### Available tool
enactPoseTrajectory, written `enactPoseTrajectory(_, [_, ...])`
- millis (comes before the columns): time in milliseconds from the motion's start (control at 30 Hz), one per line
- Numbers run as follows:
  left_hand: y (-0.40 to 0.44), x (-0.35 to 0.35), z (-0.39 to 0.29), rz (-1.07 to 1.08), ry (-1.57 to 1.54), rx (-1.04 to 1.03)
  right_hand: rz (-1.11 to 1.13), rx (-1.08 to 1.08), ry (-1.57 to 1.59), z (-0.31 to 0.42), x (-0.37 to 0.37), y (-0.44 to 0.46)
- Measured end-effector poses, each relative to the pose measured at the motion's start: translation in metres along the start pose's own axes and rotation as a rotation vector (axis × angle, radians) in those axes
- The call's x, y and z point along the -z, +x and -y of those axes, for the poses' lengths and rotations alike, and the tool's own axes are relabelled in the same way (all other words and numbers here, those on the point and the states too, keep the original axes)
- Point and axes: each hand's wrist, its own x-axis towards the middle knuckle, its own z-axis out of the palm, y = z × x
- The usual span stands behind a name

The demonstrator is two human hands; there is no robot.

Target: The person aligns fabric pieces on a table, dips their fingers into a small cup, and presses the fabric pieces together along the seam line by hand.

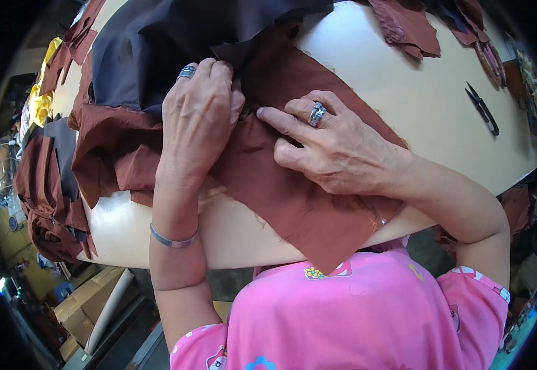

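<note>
Reddish-brown cloth [305,209] lies across the table, one corner hanging over the near edge. Black cloth [139,55] is bunched with it at the upper left. My left hand [200,117], fingers curled, pinches the cloth where brown and black meet. Beside it, my right hand [336,142] rests on the brown cloth, its index finger stretched toward the left fingertips and the other fingers bent. Its thumb tip and anything under it are hard to make out.
Black thread snips [482,110] lie at the right of the pale table [429,98]. More brown pieces [407,28] are at the far edge. A brown and black pile [46,191] hangs over the left edge. Cardboard [86,302] stands below left.
</note>
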Motion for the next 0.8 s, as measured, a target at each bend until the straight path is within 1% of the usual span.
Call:
enactPoseTrajectory(67, [0.001, -0.001, -0.001, 0.001, -0.030, 0.027, 0.008, -0.008, 0.028, -0.001, 0.000, 0.001])
enactPoseTrajectory(167, [0.000, -0.003, 0.002, 0.000, -0.027, 0.005, -0.011, -0.023, 0.035, -0.001, -0.004, 0.003])
enactPoseTrajectory(367, [0.001, -0.010, 0.005, 0.018, -0.048, 0.008, 0.121, -0.055, -0.043, 0.002, 0.002, 0.015])
enactPoseTrajectory(467, [-0.001, -0.009, 0.002, 0.006, -0.073, 0.023, 0.138, -0.063, -0.013, 0.004, 0.006, 0.012])
enactPoseTrajectory(567, [-0.003, -0.006, 0.001, 0.063, -0.130, 0.074, 0.050, 0.044, -0.175, 0.005, 0.006, -0.005])
enactPoseTrajectory(667, [-0.002, 0.007, 0.000, 0.176, -0.216, 0.183, 0.098, 0.033, -0.133, 0.014, 0.024, -0.029])
enactPoseTrajectory(767, [-0.009, 0.025, -0.016, 0.171, -0.118, 0.215, 0.145, -0.004, 0.062, 0.024, 0.050, -0.055])
enactPoseTrajectory(800, [-0.012, 0.024, -0.022, 0.205, -0.083, 0.264, 0.157, -0.050, 0.175, 0.029, 0.056, -0.063])
